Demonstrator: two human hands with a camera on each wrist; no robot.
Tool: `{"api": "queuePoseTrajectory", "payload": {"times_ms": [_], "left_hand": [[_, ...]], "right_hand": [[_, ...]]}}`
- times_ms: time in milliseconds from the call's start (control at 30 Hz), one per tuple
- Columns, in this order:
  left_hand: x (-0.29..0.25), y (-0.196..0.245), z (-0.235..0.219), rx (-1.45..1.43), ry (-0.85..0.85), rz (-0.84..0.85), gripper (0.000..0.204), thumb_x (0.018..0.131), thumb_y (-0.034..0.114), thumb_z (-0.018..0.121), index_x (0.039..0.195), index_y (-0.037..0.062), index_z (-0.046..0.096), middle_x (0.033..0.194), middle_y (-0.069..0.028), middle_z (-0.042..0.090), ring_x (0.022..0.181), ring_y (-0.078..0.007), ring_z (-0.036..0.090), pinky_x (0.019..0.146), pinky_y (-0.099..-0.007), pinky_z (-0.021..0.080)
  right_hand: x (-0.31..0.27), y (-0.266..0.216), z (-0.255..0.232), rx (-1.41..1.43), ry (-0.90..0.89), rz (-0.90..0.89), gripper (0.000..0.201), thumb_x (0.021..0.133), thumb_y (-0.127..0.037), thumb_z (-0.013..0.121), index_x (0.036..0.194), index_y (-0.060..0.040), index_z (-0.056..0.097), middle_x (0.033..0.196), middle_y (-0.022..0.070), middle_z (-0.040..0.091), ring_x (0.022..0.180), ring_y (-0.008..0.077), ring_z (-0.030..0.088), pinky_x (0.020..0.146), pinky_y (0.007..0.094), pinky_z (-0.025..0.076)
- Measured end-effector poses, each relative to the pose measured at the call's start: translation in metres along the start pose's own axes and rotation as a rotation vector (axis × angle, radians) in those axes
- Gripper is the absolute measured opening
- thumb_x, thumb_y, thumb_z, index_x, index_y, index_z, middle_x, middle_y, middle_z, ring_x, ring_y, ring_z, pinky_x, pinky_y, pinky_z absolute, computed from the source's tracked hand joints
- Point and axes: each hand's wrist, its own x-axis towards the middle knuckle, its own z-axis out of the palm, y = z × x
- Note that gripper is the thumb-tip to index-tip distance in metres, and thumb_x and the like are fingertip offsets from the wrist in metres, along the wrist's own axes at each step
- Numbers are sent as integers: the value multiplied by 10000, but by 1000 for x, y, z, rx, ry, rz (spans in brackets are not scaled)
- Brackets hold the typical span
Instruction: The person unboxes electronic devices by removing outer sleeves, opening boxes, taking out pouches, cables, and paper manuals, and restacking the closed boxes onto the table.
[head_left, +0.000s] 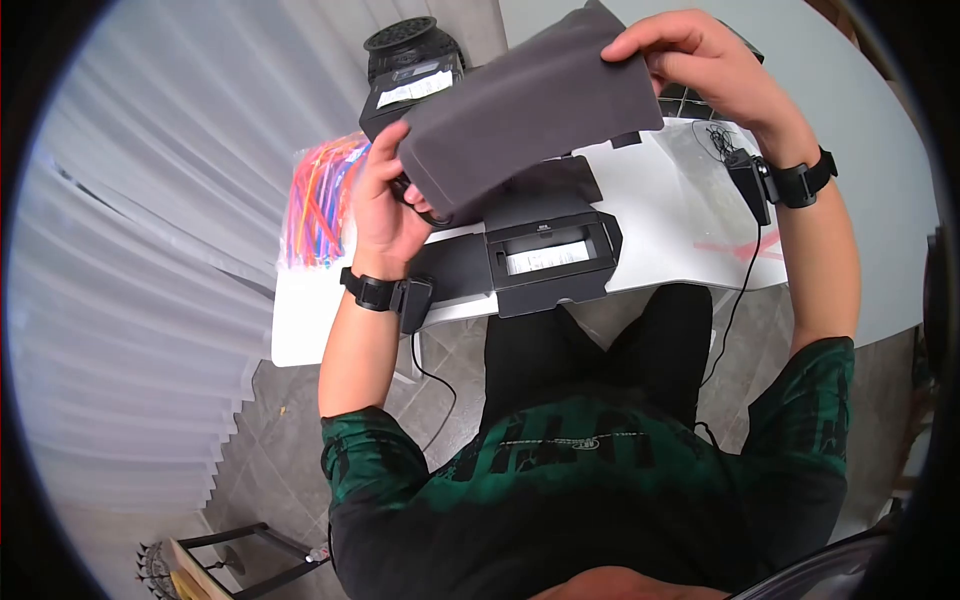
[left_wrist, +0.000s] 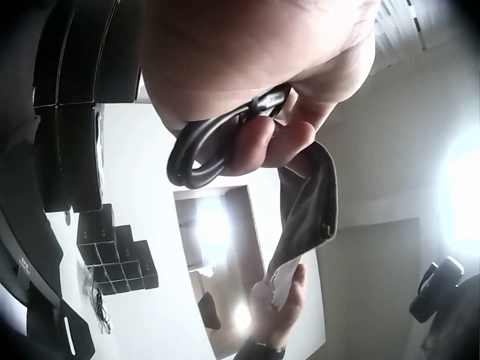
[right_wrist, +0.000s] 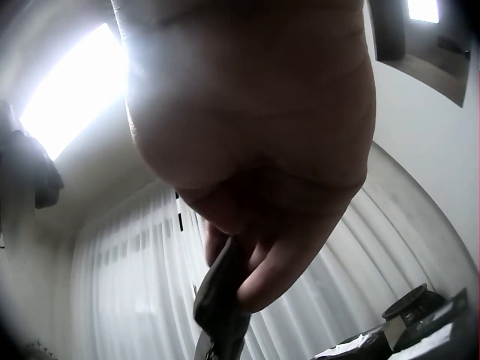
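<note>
A flat, dark grey cloth pouch [head_left: 530, 105] is stretched between both hands above the table. My left hand [head_left: 385, 205] grips its left end, and the curled fingers also hold a coiled black cable [left_wrist: 206, 150] against the palm. At the opposite end my right hand [head_left: 705, 65] pinches the pouch's edge between thumb and fingers; the gripped edge [right_wrist: 223, 289] shows below the palm in the right wrist view. Beneath the pouch an opened black box [head_left: 545, 255] lies on the table, flaps spread, with a white printed paper [head_left: 548, 258] inside.
A clear bag of colourful strips [head_left: 325, 200] lies at the white table's left [head_left: 300, 320]. Behind it stands a black box with a white label [head_left: 415, 88], a dark round object [head_left: 400, 35] on top. Stacked small black boxes [left_wrist: 116, 251] and clear plastic wrapping [head_left: 715, 190] are on the far side.
</note>
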Motion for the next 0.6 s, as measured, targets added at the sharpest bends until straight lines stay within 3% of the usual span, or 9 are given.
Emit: {"api": "queuePoseTrajectory", "payload": {"times_ms": [67, 133, 233, 267, 300, 367, 433, 500, 600], "left_hand": [[7, 4, -7, 152, -103, 227, 386, 990, 35, 613, 1368, 114, 602, 995, -61, 705, 594, -78, 494, 544, -209, 440], [13, 7, 2, 343, -63, 337, 325, 986, 54, 634, 1310, 83, 630, 1025, -78, 718, 614, -85, 511, 560, -209, 453], [22, 10, 32, 559, 84, 532, 138, 983, 113, 685, 1106, 56, 664, 912, -44, 692, 692, -83, 562, 574, -217, 456], [31, 18, 23, 521, 43, 444, 77, 1004, 138, 670, 1035, 75, 639, 881, -21, 643, 725, -85, 573, 599, -231, 462], [38, 21, 17, 482, 3, 356, 101, 1025, 163, 655, 963, 94, 613, 850, 3, 594, 758, -88, 583, 625, -246, 468], [45, 23, 27, 550, 114, 265, 239, 1023, 196, 670, 833, 130, 541, 744, 42, 513, 703, -70, 579, 564, -235, 405], [59, 23, 16, 819, 134, -9, 257, 1017, 215, 682, 806, 147, 552, 683, 59, 496, 578, -58, 527, 504, -217, 366], [70, 11, -1, 903, 107, -77, 267, 991, 226, 713, 790, 154, 553, 639, 77, 492, 486, -40, 473, 445, -196, 321], [87, -10, -30, 1020, 93, -259, 264, 980, 204, 715, 773, 155, 558, 638, 70, 531, 495, -35, 506, 441, -191, 321]], "right_hand": [[1, 4, 2, -71, 43, -122, 315, 914, 45, 546, 1143, 33, 762, 839, 25, 676, 731, 83, 616, 694, 218, 515], [7, 18, 2, 143, 57, -276, 320, 923, 68, 568, 1167, 2, 764, 970, 27, 711, 709, 68, 601, 663, 207, 497], [6, 11, 0, 24, 196, -140, 311, 953, 22, 602, 1215, -38, 758, 1181, 38, 720, 744, 60, 624, 677, 198, 503], [19, 30, -1, -75, 258, -218, 289, 988, -39, 647, 1260, -67, 742, 1277, 78, 708, 975, 146, 717, 871, 178, 525], [27, 48, 0, -72, 259, -220, 289, 988, -39, 647, 1260, -67, 742, 1277, 78, 708, 975, 146, 717, 871, 178, 525], [42, 79, 4, -182, 371, -205, 212, 1017, -238, 666, 1054, -31, 694, 906, -57, 653, 854, 30, 565, 762, 200, 438], [46, 111, 5, -126, 310, -128, 225, 1025, -277, 663, 1073, -59, 696, 885, -67, 642, 856, 26, 560, 747, 210, 452], [49, 142, 13, 212, 268, 117, 277, 1020, -290, 667, 840, -83, 630, 772, -56, 527, 723, 42, 486, 652, 227, 436], [49, 198, 25, 227, 150, 290, 229, 1059, -291, 609, 931, -106, 653, 800, -69, 573, 717, 21, 537, 604, 188, 482]]}}
